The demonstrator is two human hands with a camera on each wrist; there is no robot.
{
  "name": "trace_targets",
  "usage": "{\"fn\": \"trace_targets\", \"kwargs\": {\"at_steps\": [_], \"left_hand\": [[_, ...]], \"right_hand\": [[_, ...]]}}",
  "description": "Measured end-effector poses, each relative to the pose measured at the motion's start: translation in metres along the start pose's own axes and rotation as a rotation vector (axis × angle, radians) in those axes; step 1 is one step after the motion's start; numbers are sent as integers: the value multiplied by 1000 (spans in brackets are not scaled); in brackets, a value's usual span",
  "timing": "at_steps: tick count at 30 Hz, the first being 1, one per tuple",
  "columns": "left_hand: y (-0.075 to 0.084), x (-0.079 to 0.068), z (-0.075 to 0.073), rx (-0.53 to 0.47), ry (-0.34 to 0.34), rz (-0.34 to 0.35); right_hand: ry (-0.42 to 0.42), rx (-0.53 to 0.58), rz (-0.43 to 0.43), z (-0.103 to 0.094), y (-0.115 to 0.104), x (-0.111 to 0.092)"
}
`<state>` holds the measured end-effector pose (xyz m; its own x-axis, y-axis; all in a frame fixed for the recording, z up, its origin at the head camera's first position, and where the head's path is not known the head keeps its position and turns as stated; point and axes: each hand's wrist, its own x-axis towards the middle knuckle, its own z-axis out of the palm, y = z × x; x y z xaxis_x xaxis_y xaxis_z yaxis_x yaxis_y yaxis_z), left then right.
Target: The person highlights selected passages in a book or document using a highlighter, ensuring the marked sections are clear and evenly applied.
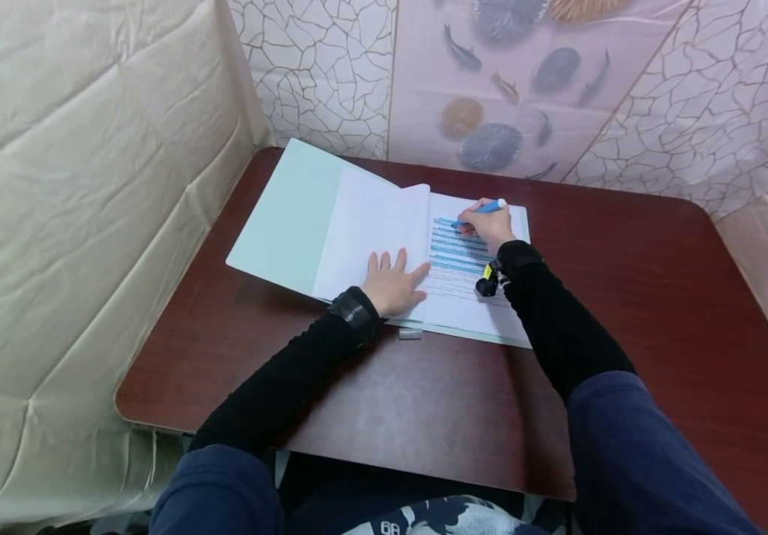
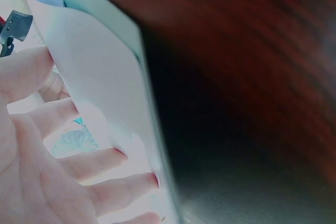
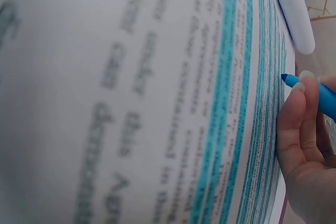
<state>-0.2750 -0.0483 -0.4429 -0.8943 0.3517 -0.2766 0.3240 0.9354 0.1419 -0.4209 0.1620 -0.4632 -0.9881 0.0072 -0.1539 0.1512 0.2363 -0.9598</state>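
Observation:
A pale green folder (image 1: 283,215) lies spread on the table with white sheets inside. My right hand (image 1: 488,225) pinches a blue highlighter (image 1: 488,207) above the right-hand page (image 1: 464,305), its dark blue tip (image 3: 284,77) at the upper lines. Blue stripes (image 3: 227,77) run over several rows of print there; the lower rows are unmarked. My left hand (image 1: 393,286) rests with spread fingers on the turned-over left sheet (image 1: 373,215), thumb and fingertips near the fold. In the left wrist view the left hand's fingers (image 2: 123,192) lie straight along the paper.
The dark red-brown table (image 1: 631,297) extends to the right and in front of the folder. A small grey piece (image 1: 410,334) sits at the folder's lower edge. Patterned sheeting (image 1: 323,67) hangs behind the table, and a cream cover (image 1: 89,223) stands along the left.

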Motion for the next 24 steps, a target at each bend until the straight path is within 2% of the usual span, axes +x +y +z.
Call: {"fn": "trace_targets", "kwargs": {"at_steps": [16, 20, 24], "left_hand": [[0, -3, -1, 6, 11, 17], [0, -2, -2, 6, 16, 15], [0, -3, -1, 7, 17, 15]], "right_hand": [[-8, -29, 6, 1, -25, -30], [-10, -17, 1, 0, -25, -29], [-8, -15, 4, -3, -17, -21]]}}
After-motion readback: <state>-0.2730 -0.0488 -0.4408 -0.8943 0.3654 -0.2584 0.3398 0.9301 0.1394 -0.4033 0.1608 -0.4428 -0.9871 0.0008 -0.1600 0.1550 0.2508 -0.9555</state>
